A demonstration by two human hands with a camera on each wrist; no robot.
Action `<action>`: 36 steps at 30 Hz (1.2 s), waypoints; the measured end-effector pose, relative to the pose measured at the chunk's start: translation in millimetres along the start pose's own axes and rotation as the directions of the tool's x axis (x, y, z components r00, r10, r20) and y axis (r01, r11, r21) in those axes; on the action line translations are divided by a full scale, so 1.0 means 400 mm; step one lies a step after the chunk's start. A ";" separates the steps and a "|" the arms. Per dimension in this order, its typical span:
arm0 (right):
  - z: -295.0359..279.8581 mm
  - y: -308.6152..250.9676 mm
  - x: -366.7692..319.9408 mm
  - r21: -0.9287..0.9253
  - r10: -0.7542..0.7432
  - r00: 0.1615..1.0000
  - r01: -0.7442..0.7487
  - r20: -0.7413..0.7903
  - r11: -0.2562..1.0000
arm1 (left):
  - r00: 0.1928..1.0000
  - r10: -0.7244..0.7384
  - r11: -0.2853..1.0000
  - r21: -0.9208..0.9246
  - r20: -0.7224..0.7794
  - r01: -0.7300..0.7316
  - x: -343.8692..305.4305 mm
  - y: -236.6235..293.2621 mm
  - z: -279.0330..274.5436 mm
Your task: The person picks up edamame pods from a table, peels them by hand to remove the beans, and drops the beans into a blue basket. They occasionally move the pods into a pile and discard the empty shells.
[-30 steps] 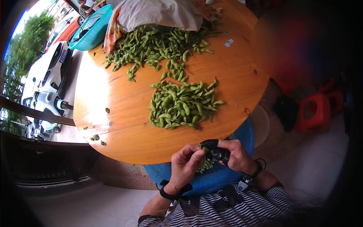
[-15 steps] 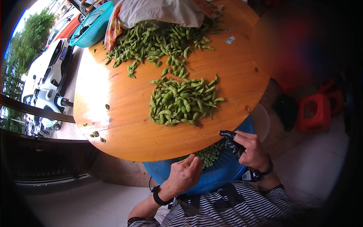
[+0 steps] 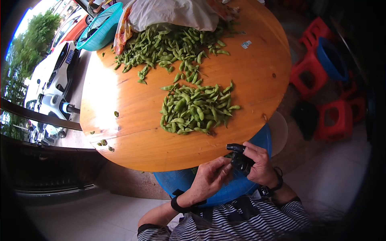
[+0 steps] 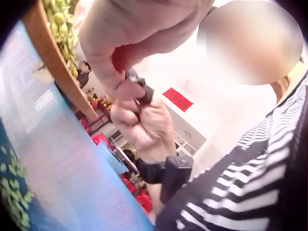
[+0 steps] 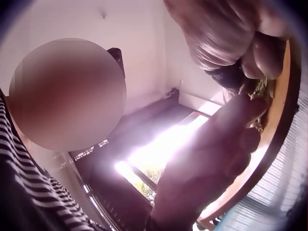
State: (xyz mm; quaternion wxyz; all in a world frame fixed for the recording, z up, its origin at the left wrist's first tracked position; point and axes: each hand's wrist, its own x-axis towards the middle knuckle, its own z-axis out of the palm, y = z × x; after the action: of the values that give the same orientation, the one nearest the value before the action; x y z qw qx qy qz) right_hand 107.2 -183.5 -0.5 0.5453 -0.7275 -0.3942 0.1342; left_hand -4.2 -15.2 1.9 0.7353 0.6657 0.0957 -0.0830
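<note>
In the head view my left hand point(image 3: 211, 176) meets my right hand point(image 3: 257, 160) over a blue basket point(image 3: 167, 182) at the table's near edge. Black covers point(image 3: 241, 162) wrap the thumb and some fingers of the right hand. The left fingers are bent, their tips right at those covers. In the left wrist view the two hands' fingertips come together; whatever lies between them is hidden, and I cannot tell if it is a pod. Shelled green beans point(image 4: 17, 192) lie in the basket. A small heap of green soybean pods point(image 3: 195, 108) sits on the table in front.
A bigger mound of pods point(image 3: 165, 48) spills from a white bag point(image 3: 173, 16) at the back of the round wooden table point(image 3: 257, 88). A turquoise basket point(image 3: 102, 32) stands at the far left. Red stools point(image 3: 333, 120) are on the floor to the right.
A second ago the hands met over a green pod. Half a second ago they were apart, the left low over the basket. Now the left has moved up and right, back to the right hand.
</note>
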 end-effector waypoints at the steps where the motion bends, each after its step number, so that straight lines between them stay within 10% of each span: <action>1: -0.005 0.002 0.006 -0.060 -0.042 0.997 0.038 -0.065 0.997 | 0.996 0.080 0.997 0.020 0.029 -0.080 0.016 0.014 -0.001; 3: -0.046 -0.028 0.015 0.007 0.119 0.976 -0.119 -0.185 0.993 | 0.973 0.227 0.936 0.268 0.033 -0.227 0.044 0.049 -0.025; 5: -0.114 0.035 -0.021 -0.132 0.100 0.918 -0.161 -0.384 0.978 | 0.808 0.588 0.478 0.824 -0.044 -0.303 0.072 0.047 -0.064; 6: -0.145 0.040 -0.038 -0.122 0.211 0.839 -0.309 -0.501 0.943 | 0.807 0.589 0.477 0.825 -0.044 -0.303 0.083 0.050 -0.089; 9: -0.243 0.067 -0.080 -0.708 -0.048 0.852 -0.399 -0.521 0.583 | 0.822 0.561 0.360 0.923 -0.096 -0.139 0.104 0.062 -0.149; 12: -0.253 0.094 -0.095 -0.812 -0.212 0.841 -0.367 -0.498 0.454 | 0.853 0.522 0.201 0.969 0.021 -0.147 0.119 0.077 -0.165; 17: -0.165 0.046 -0.044 -0.215 0.162 0.886 -0.277 -0.435 0.937 | 0.760 0.650 0.288 0.933 -0.026 -0.215 0.105 0.078 -0.149; 19: -0.094 -0.009 0.002 0.057 0.240 0.927 -0.234 -0.288 0.971 | 0.842 0.475 0.686 0.707 -0.255 -0.172 0.081 0.098 -0.119; 24: 0.010 -0.030 0.036 0.134 0.221 0.972 -0.231 0.084 0.964 | 0.938 0.226 0.872 0.484 -0.264 -0.074 0.028 0.055 -0.085; 28: 0.068 0.017 0.040 0.224 0.161 0.984 -0.175 0.079 0.959 | 0.856 0.434 0.818 0.522 -0.281 -0.244 0.044 -0.002 -0.092; 30: 0.066 0.019 0.039 0.220 0.175 0.983 -0.185 0.062 0.958 | 0.736 0.619 0.571 0.801 -0.274 -0.182 0.045 0.001 -0.096; 36: 0.046 0.000 0.039 0.251 0.282 0.944 -0.318 0.171 0.914 | 0.751 0.647 0.457 0.856 -0.134 -0.242 0.026 0.019 -0.100</action>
State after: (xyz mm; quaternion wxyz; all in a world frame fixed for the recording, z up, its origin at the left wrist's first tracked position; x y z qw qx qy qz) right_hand 106.1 -159.6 -3.7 0.5868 -0.6861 -0.2902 0.3173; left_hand 6.5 25.5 3.0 0.3091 0.9200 0.0292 0.2390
